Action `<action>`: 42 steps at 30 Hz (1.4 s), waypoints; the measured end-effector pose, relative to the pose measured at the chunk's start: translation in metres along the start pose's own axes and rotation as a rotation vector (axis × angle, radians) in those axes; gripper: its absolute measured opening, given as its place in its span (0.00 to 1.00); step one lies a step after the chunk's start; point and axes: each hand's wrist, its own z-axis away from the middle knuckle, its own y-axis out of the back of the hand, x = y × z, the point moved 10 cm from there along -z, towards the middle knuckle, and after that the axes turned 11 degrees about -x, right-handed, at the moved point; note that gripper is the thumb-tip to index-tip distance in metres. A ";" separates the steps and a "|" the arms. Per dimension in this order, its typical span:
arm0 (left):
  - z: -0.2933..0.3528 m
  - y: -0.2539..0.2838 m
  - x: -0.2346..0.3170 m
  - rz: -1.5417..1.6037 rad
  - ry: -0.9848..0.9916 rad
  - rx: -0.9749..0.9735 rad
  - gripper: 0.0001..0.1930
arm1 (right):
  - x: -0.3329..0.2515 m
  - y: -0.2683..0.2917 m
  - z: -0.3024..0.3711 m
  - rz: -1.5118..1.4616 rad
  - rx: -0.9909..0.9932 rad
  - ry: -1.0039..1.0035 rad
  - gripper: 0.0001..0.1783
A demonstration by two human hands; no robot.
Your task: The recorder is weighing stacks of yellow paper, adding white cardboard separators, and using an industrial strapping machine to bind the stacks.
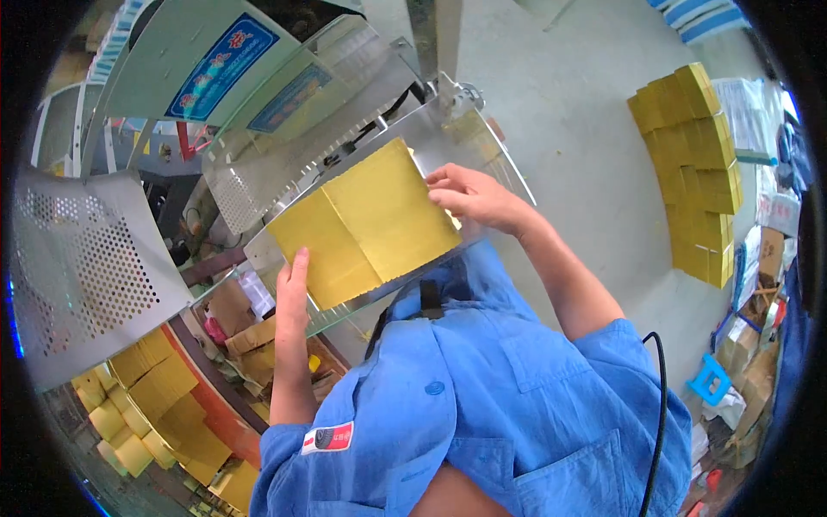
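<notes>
A stack of yellow paper sheets [388, 202], with a line running across its middle, lies tilted on the metal table [422, 142] of a machine. My left hand [294, 289] is at the stack's left edge, thumb along the paper and the other fingers mostly hidden. On the opposite edge, my right hand [472, 196] grips with bent fingers, its thumb nearest the paper. Between them the two hands hold the stack from its sides.
Behind the stack stands the machine's clear guard [301, 86] with a toothed lower edge. A perforated metal panel [95, 267] is at left. Yellow paper bundles [689, 172] form a long pile on the floor at right. Yellow rolls [121, 422] lie at lower left.
</notes>
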 end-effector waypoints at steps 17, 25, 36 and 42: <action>-0.006 0.003 0.000 -0.007 0.008 0.017 0.30 | -0.050 0.000 -0.034 0.706 -0.202 -0.135 0.19; -0.004 0.003 0.006 -0.048 -0.027 0.039 0.31 | -0.075 -0.012 -0.033 0.906 -0.325 -0.097 0.17; -0.003 0.003 0.004 -0.056 0.018 0.027 0.29 | -0.051 -0.009 0.000 0.657 -0.002 -0.009 0.16; -0.006 0.008 -0.006 -0.027 0.003 0.022 0.28 | -0.044 -0.005 0.018 0.245 0.124 0.179 0.22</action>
